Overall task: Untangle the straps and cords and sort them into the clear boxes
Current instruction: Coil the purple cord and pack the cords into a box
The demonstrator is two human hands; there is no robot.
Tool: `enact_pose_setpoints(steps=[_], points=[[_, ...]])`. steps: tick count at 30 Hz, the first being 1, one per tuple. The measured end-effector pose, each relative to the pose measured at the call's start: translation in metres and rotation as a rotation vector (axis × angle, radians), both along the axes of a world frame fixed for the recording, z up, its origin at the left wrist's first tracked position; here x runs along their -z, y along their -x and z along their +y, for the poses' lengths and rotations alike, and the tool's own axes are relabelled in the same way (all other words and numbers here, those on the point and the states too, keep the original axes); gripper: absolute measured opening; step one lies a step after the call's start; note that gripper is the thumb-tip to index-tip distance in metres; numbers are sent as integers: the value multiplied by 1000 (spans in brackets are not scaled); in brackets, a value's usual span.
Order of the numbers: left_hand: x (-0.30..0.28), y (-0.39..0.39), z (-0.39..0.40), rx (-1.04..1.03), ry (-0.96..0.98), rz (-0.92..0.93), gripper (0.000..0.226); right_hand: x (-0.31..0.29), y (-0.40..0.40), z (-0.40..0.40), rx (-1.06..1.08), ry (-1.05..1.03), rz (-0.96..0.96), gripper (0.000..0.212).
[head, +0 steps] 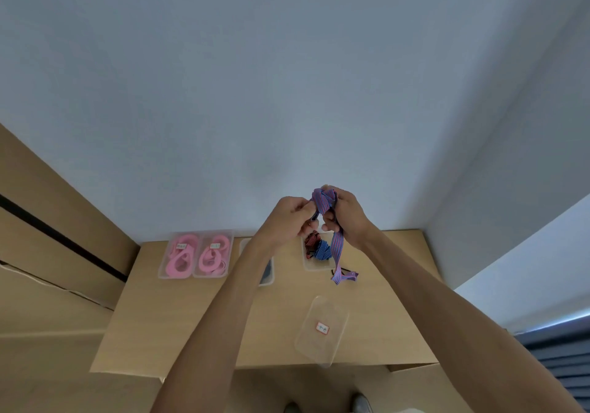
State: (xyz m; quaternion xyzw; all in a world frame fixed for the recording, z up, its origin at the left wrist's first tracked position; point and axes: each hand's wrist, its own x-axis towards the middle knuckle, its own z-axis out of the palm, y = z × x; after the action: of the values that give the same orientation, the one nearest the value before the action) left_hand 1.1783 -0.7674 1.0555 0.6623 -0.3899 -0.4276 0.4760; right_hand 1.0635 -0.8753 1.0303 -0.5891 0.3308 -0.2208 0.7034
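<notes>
Holding: right hand [346, 218] has its grip round the knot of the striped strap [324, 200]; left hand [292, 218] pinches a strand at the knot's left.
Axis: tail hangs straight down to the bench [191, 317], right of the far box [306, 266].

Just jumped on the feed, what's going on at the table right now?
A person holds a knotted purple striped strap up above the table, with the left hand and right hand both gripping the knot; its loose tail hangs down to the tabletop. Two clear boxes at the back left already hold pink cords. Another box holds red and blue bundles. A clear lid lies nearer the front.
</notes>
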Motion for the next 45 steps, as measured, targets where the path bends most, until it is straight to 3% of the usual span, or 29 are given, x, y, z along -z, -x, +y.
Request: enact_pose_setpoints(steps=[4, 9, 16, 21, 25, 28, 32, 38, 41, 45], points=[[-3, -5, 1, 40, -5, 62, 31, 5, 3, -4, 62, -30, 4, 27], [4, -4, 6, 42, -27, 209, 15, 11, 3, 2, 90, -60, -28, 21], [9, 1, 2, -193, -28, 233, 24, 24, -10, 19, -19, -114, -1, 32], [6, -2, -11, -225, -87, -140, 36, 19, -13, 22, -110, -77, 58, 37], [16, -10, -13, -412, -120, -351, 23, 10, -10, 20, -266, 92, 226, 26], [27, -9, -12, -411, -147, -546, 22, 4, -12, 22, -337, 313, 415, 26], [31, -5, -13, -220, -225, -715, 21, -5, -9, 14, -340, 676, 603, 36], [28, 6, -14, 18, -135, -784, 18, -24, 9, -19, -298, 714, 513, 25], [21, 9, -19, 26, -21, -665, 19, -29, 14, -28, -182, 702, 336, 23], [10, 19, -23, 27, 50, -498, 33, -35, 22, -38, -106, 738, 239, 21]])
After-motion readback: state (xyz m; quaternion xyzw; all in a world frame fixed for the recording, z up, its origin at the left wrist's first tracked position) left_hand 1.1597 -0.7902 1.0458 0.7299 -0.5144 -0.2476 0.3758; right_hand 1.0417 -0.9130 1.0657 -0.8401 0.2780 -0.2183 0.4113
